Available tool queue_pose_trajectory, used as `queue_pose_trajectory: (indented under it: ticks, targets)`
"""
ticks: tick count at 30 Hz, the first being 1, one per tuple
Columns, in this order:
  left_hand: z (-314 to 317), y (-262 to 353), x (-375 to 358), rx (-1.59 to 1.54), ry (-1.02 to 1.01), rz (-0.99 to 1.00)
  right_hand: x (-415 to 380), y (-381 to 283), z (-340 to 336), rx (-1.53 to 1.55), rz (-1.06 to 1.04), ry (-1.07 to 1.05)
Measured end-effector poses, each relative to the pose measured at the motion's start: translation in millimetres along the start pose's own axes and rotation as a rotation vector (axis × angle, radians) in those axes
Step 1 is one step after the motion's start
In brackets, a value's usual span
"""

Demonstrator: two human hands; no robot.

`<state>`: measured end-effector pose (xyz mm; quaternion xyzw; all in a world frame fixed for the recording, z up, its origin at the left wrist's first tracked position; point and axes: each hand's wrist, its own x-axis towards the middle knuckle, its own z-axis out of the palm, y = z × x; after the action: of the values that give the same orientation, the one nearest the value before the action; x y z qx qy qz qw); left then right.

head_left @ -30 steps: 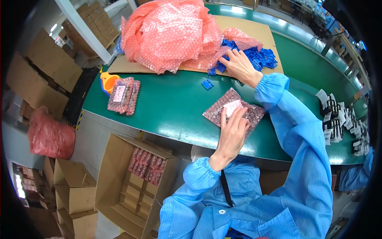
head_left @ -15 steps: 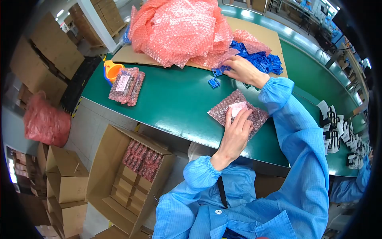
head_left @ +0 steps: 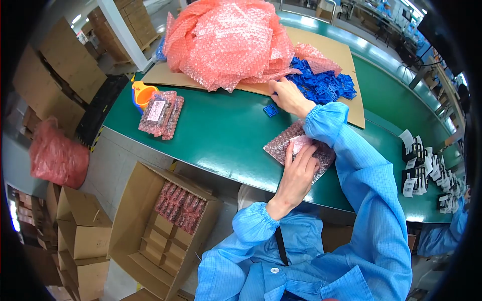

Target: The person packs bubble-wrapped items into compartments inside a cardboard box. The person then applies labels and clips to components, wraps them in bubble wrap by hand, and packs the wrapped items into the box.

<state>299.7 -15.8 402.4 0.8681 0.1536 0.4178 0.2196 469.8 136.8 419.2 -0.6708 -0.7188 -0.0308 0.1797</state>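
My left hand [head_left: 294, 178] lies over a pink bubble-wrap pouch [head_left: 279, 145], its fingers stretched across a pale label [head_left: 299, 143]. My right hand [head_left: 291, 97] is beyond the pouch, by the cardboard edge, with its fingers curled. What its fingertips hold, if anything, is hidden from me. Just below it, a small blue plastic piece [head_left: 270, 110] rests on the green table [head_left: 216, 135]. Many similar blue plastic pieces [head_left: 326, 86] are heaped on a cardboard sheet [head_left: 346, 57] behind that hand. The right sleeve covers part of the pouch.
A large pile of pink bubble wrap [head_left: 228, 42] sits on the cardboard. Wrapped packs [head_left: 160, 115] and an orange-yellow tape dispenser [head_left: 144, 94] are at the left. Below stands an open carton [head_left: 128, 220] with wrapped packs inside. Black items with white papers [head_left: 414, 173] line the right.
My right hand has moved slightly left and toward me, its fingers now curled. The blue piece that was at its fingertips is out of sight. My left hand stays on the pouch.
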Motion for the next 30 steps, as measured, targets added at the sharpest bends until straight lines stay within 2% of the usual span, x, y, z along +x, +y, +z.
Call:
queue_pose_trajectory:
  ticks: [2,7,12,14,16,19,21,22,23,24,25,26,27,29,30]
  targets:
    - [-0.4,0.3,0.2,-0.004,-0.005,-0.005,-6.5,-1.0,-2.4,0.033,0.026,0.06]
    - [-0.9,-0.1,-0.6,-0.003,-0.021,0.001,-12.1,3.7,-9.2,0.028,-0.019,0.058]
    - [-2.3,0.0,-0.4,-0.006,-0.025,0.007,-20.2,1.1,-16.1,-0.153,-0.109,0.063]
    - [-2.4,-0.3,1.2,-0.005,-0.033,0.017,-28.0,2.7,-24.3,-0.172,-0.228,0.048]
    - [-3.4,-0.6,3.6,-0.137,0.079,-0.042,-32.9,7.5,-29.5,-0.239,-0.251,0.056]
    - [-8.0,-2.0,7.0,-0.27,0.154,-0.102,-37.2,19.3,-45.3,-0.213,-0.274,0.038]
    - [-10.5,-1.7,7.2,-0.289,0.145,-0.149,-35.2,28.0,-58.4,-0.034,-0.215,0.034]
    - [-7.2,-1.0,9.2,-0.512,0.227,-0.244,-43.0,30.7,-64.1,0.097,-0.244,0.189]
    - [-5.7,-1.9,11.2,-0.735,0.313,-0.341,-48.0,27.9,-75.1,0.238,-0.248,0.228]
    - [-13.3,3.3,19.5,-0.894,0.354,-0.409,-58.9,12.0,-90.8,0.442,-0.072,0.165]
    - [-18.9,2.1,25.9,-1.129,0.395,-0.541,-67.1,-1.6,-109.2,0.529,0.045,0.011]
    - [-24.2,-0.7,31.6,-1.364,0.44,-0.672,-78.5,-16.4,-118.5,0.709,0.063,-0.016]
    - [-29.5,-3.9,37.7,-1.5,0.418,-0.72,-91.4,-30.6,-124.0,0.888,0.086,-0.043]
    - [-33.2,-15.4,43.5,-1.885,0.288,-0.78,-110.8,-50.3,-124.1,0.985,0.062,-0.079]
    - [-28.8,-20.0,45.4,-2.006,0.236,-0.696,-118.0,-57.5,-120.7,1.031,0.049,-0.071]
